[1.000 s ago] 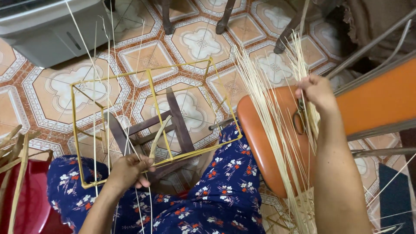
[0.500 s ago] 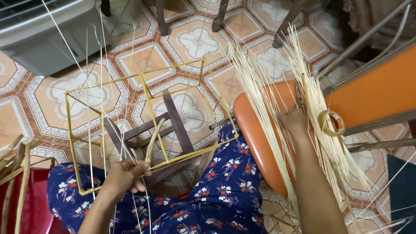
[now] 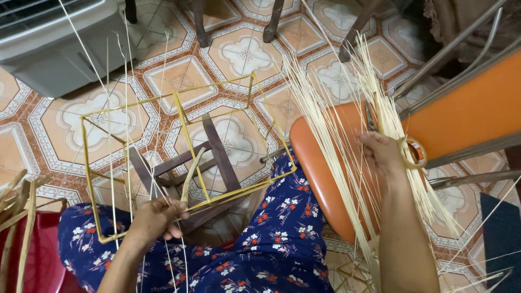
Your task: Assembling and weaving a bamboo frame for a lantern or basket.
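Note:
My left hand grips the near edge of a yellow box-shaped frame resting on my lap, with several thin pale strips rising from it. A dark wooden stand shows through the frame. My right hand rests down among a bundle of pale thin reeds lying across an orange chair seat. Its fingers are closed on some reeds. A roll of tape sits just right of that hand. Scissors lie among the reeds above it.
A grey plastic appliance stands at the top left on the patterned tile floor. Chair legs stand at the top. The orange chair's backrest and metal tubes fill the right. A red stool with bamboo strips is at lower left.
My right hand has come down from holding reeds up in the air to the chair seat among the bundle. The left hand stays on the frame.

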